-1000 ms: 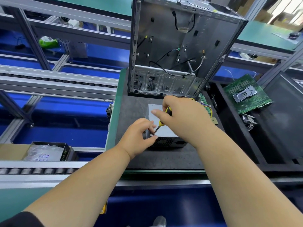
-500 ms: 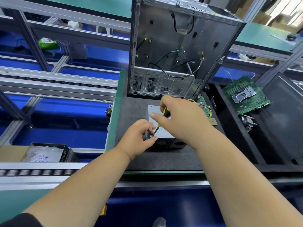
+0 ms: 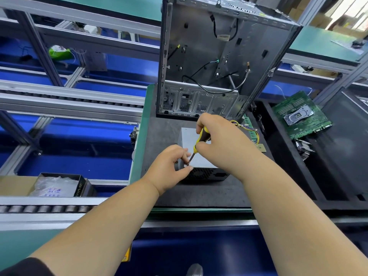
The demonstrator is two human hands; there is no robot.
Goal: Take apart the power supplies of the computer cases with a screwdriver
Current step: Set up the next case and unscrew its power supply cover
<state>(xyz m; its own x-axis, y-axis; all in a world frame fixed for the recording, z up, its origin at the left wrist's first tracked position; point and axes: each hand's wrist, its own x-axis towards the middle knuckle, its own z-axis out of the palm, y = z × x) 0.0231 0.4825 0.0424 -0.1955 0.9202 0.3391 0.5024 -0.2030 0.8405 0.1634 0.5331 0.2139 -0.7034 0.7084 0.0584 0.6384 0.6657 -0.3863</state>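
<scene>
With the power supply (image 3: 196, 156) lying on the worktop (image 3: 159, 132) before the emptied case (image 3: 219, 62), our right hand (image 3: 221, 142) grasps the screwdriver (image 3: 199, 142) while left fingers (image 3: 184, 154) pinch its tip at the near-left corner, so we press squarely and turn slowly; no label reads clearly.

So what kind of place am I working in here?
Likely an electronics disassembly line: roller conveyors run beside the bench, a stripped computer case stands on the mat, and a pulled motherboard lies in the bin alongside.
</scene>
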